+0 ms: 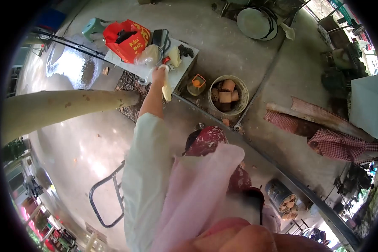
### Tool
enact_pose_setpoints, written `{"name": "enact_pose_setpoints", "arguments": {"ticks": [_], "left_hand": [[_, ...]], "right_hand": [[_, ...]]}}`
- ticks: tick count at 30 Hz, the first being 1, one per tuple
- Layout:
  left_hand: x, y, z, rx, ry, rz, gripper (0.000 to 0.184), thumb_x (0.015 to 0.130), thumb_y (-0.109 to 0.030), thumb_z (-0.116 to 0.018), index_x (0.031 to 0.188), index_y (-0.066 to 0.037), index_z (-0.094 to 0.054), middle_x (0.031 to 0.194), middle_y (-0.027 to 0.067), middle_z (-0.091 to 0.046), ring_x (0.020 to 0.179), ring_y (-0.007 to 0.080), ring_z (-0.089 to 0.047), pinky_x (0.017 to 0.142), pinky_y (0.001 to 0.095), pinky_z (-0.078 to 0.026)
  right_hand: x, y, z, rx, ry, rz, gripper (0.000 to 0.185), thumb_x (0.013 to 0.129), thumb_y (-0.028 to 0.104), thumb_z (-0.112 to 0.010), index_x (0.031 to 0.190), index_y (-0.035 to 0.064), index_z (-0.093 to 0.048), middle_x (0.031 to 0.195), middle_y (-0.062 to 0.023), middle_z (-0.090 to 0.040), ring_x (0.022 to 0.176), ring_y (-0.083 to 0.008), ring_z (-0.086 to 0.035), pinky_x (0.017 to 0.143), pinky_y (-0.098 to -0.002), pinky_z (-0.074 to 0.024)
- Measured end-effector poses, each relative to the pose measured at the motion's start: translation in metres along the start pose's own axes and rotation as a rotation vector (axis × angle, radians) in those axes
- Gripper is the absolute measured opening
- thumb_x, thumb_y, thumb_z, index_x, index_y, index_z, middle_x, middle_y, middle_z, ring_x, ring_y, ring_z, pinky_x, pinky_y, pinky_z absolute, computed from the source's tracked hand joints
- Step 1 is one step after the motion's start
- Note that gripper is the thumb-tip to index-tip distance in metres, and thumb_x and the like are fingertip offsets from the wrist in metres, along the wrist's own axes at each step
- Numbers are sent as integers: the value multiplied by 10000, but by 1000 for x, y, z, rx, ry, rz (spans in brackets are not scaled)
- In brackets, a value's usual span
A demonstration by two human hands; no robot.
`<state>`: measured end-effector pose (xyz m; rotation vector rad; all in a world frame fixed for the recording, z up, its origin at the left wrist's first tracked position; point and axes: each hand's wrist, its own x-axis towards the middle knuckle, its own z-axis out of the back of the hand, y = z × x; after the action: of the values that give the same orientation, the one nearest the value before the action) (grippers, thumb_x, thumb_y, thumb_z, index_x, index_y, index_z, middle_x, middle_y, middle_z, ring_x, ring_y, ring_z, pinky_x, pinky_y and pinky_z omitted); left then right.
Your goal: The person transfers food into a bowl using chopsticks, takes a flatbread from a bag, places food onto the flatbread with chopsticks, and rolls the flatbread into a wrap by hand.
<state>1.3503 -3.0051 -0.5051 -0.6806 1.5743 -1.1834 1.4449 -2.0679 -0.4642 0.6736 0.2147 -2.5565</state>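
My left arm, in a pale green sleeve, reaches out to a small white-topped table (pixel 181 72). There my left hand (pixel 158 75) is closed on a pale cloth (pixel 167 90) that hangs past the table's edge. Near its fingers lie a clear plastic bag (pixel 149 56), a yellowish cloth or glove (pixel 174 56) and a dark object (pixel 185 51). A red shopping bag (pixel 128 41) stands behind them. At the bottom, close to the camera, blurred skin may be my right hand (pixel 248 240); its fingers cannot be made out. A pink towel (pixel 197 189) hangs just above it.
Right of the table stand a jug with an orange cap (pixel 196 85) and a white bucket (pixel 211 94) holding clay-coloured blocks. A tree trunk (pixel 67 110) comes in from the left. A metal frame (pixel 92 197) stands lower left. Checked cloth (pixel 336 145) hangs at the right.
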Motion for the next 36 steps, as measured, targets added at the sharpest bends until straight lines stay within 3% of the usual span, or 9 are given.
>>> {"name": "enact_pose_setpoints", "arguments": {"ticks": [4,6,7,10,13,19,24,30,36], "left_hand": [[-39,-2,-35,658,90,-166,374,823,-258,-516,1049,20,-624,954,196,-642,880,285,-588,811,399,-444],[-103,14,-55,730,369,-176,371,843,-303,-525,1014,1,-652,928,188,-670,859,311,-626,757,418,-473],[-157,11,-66,790,572,-57,373,859,-336,-537,1015,-19,-657,937,180,-678,893,305,-646,760,405,-489],[-307,72,-95,1324,1039,-572,309,882,-310,-539,992,-48,-661,913,155,-677,879,274,-652,771,388,-496],[-530,49,-143,1067,1561,-490,193,825,-171,-577,947,-38,-646,852,127,-653,820,235,-625,751,360,-482],[-959,116,-236,901,1988,-156,161,827,-141,-584,936,-31,-631,830,38,-613,794,112,-575,711,270,-462],[-1190,185,-323,648,2294,107,115,894,-121,-546,955,-38,-597,829,43,-629,762,117,-598,695,276,-492],[-1443,254,-433,55,2646,617,180,790,44,-528,938,3,-623,976,205,-646,907,282,-641,785,368,-525],[-1522,251,-488,131,3013,429,203,814,32,-506,949,14,-657,1109,232,-626,1038,311,-624,884,388,-502]], "right_hand": [[-12,11,2,-121,12,-117,215,761,301,-622,735,94,-674,778,-168,-659,705,-324,-645,604,-467,-509],[-30,51,77,511,-65,-766,291,828,320,-597,804,43,-682,772,-199,-667,726,-363,-653,625,-477,-512],[-50,42,77,597,-226,-736,354,766,353,-649,776,0,-675,681,-225,-628,683,-358,-656,607,-466,-480],[-108,-3,68,727,-278,-756,285,808,300,-640,960,62,-677,779,-207,-655,755,-378,-650,657,-463,-493],[-167,-76,45,751,-387,-692,255,830,285,-636,956,65,-665,864,-195,-664,816,-369,-642,695,-451,-496],[-335,-280,-50,1087,-648,-619,200,856,236,-672,924,47,-664,839,-157,-676,784,-274,-660,686,-367,-504],[-485,-389,-63,1550,-783,-662,184,800,119,-716,906,1,-622,790,-111,-678,751,-154,-625,705,-325,-509],[-606,-509,-120,1309,-1134,-704,332,742,97,-782,1044,24,-666,894,12,-571,631,-60,-440,600,-215,-410],[-600,-508,-54,1024,-1504,-773,514,683,101,-827,1157,60,-634,1137,-32,-537,898,-132,-605,793,-260,-546]]}}
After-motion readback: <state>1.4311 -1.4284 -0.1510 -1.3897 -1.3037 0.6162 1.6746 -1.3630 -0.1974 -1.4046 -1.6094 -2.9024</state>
